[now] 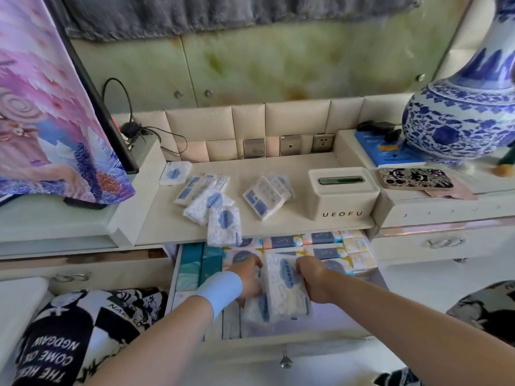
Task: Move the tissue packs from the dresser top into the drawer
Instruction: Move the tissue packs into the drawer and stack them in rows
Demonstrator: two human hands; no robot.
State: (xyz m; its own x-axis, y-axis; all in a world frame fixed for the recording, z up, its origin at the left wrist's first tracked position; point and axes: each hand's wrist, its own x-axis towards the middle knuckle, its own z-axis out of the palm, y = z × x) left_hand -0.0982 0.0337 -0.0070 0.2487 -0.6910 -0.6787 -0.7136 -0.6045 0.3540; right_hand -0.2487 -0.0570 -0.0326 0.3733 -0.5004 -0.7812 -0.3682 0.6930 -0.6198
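- Both hands reach into the open drawer, and between them they hold a white tissue pack with a blue label.
- The left hand, with a pale blue band on the wrist, has its fingers curled against the pack's left edge; just under this hand a second white pack shows, and whether the fingers also grip it cannot be told.
- The right hand has its fingers clenched over the pack's right edge.
- Just beyond the fingers, the back of the drawer is filled with rows of small wrapped packs; left of the left fingers lie teal boxes.
- Above the fingers, on the bench, more tissue packs wait: one pack overhangs the front edge right above the left fingers, a loose cluster lies behind it, a pair sits to the right, and a single pack lies at the far left.
- Right of those packs stands a cream tissue box marked UEOFU.
- Far to the right of the fingers stands a blue-and-white vase.
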